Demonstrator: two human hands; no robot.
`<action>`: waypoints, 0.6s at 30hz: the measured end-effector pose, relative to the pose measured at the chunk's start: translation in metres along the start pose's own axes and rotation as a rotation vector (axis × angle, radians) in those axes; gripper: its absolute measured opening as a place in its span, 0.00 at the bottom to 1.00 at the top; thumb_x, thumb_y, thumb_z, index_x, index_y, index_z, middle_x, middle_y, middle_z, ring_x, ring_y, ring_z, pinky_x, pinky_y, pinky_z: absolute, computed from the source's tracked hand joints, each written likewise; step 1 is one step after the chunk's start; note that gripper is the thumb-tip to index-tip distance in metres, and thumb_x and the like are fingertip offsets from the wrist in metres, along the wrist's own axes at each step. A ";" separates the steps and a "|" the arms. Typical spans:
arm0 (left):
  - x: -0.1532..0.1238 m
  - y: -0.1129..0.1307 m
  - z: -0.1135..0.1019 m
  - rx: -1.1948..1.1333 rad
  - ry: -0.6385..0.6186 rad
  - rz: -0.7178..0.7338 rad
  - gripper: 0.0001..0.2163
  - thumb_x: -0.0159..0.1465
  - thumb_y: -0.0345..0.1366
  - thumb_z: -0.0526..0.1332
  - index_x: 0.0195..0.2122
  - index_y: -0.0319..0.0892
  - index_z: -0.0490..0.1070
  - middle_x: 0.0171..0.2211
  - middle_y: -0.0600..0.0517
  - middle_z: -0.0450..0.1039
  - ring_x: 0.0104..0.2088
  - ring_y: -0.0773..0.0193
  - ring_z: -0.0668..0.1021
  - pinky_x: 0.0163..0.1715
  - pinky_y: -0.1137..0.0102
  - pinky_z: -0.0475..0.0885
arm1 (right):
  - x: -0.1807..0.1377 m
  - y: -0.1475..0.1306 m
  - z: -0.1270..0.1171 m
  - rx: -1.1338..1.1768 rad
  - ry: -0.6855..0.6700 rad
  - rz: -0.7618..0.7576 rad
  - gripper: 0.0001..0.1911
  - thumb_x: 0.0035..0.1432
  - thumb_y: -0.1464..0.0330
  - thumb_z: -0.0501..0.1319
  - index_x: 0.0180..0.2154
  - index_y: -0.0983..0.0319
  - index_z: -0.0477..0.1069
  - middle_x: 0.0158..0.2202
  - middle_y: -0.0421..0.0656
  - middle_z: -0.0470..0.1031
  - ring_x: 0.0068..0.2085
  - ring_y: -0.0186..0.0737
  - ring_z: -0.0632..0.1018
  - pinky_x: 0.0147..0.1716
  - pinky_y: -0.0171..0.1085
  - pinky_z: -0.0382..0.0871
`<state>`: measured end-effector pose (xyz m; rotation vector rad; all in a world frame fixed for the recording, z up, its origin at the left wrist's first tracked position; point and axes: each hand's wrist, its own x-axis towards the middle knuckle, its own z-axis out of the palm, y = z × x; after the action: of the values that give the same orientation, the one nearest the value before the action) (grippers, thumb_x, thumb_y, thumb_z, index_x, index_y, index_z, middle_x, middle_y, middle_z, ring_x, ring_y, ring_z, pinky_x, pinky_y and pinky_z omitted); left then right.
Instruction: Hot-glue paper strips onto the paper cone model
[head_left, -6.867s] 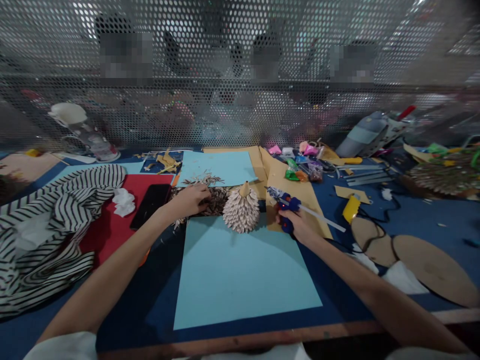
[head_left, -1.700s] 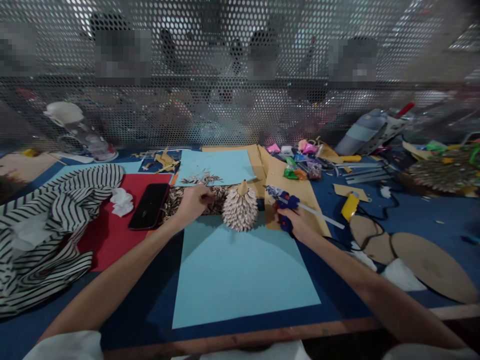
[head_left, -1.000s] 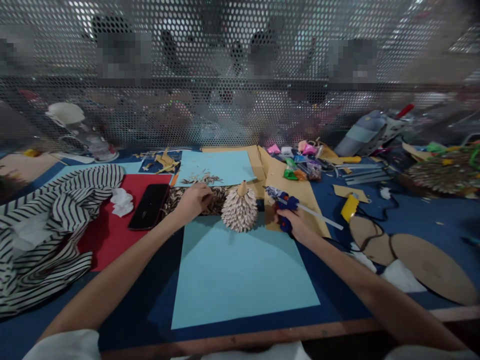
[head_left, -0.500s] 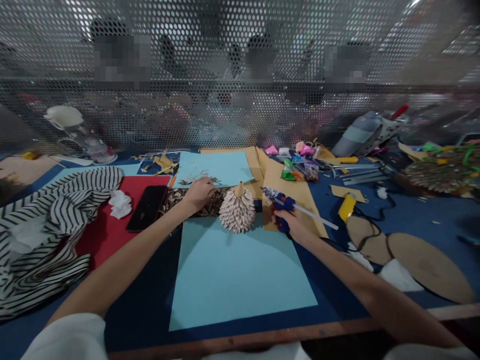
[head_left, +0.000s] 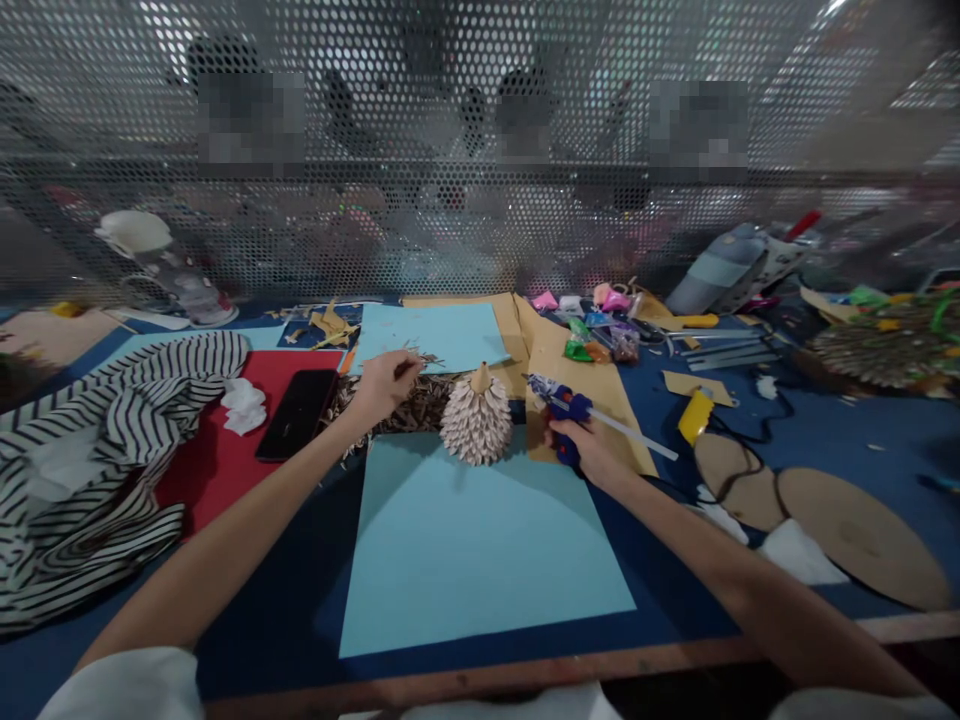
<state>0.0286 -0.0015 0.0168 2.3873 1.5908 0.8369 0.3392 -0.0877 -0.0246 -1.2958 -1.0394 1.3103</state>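
My left hand (head_left: pixel 386 385) is over the pile of small brown scale-like pieces (head_left: pixel 420 405), its fingertips pinched together; whatever they hold is too small to make out. My right hand (head_left: pixel 581 445) grips the handle of a blue hot glue gun (head_left: pixel 571 405), a long pale glue stick jutting from its rear. The nozzle points up and left. Between both hands, a cone (head_left: pixel 478 420) covered in overlapping pale scales, with a bare tan tip, stands upright at the far edge of a light blue sheet (head_left: pixel 480 540). Neither hand touches the cone.
A phone (head_left: pixel 298 415) lies on red paper beside a striped cloth (head_left: pixel 142 430) at left. Behind are another blue sheet (head_left: pixel 442 335) and colourful packets (head_left: pixel 592 330). A yellow cutter (head_left: pixel 695 415) and round cardboard pieces (head_left: pixel 855 535) are at right. A perforated metal screen (head_left: pixel 450 230) rises behind.
My left hand has drawn back slightly to the left above the brown pieces, its fingers now pinched higher. The glue gun and the cone stay in place.
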 end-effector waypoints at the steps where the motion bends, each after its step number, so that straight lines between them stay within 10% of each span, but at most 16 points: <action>1: -0.005 0.002 -0.001 -0.093 0.024 -0.057 0.15 0.64 0.42 0.52 0.36 0.37 0.73 0.27 0.48 0.75 0.26 0.64 0.73 0.26 0.72 0.65 | 0.000 0.001 0.000 0.004 0.000 -0.003 0.09 0.44 0.64 0.63 0.29 0.62 0.70 0.18 0.37 0.70 0.22 0.34 0.70 0.19 0.32 0.58; 18: -0.066 0.070 -0.001 -0.947 0.147 -0.361 0.11 0.57 0.43 0.64 0.32 0.39 0.71 0.24 0.52 0.73 0.25 0.67 0.75 0.28 0.73 0.72 | -0.025 -0.013 0.010 0.248 -0.198 -0.177 0.09 0.50 0.62 0.61 0.30 0.60 0.65 0.22 0.35 0.64 0.17 0.28 0.60 0.19 0.34 0.52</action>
<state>0.0654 -0.0896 0.0233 1.3631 1.1904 1.3093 0.3287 -0.1099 -0.0071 -0.8821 -1.0630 1.4013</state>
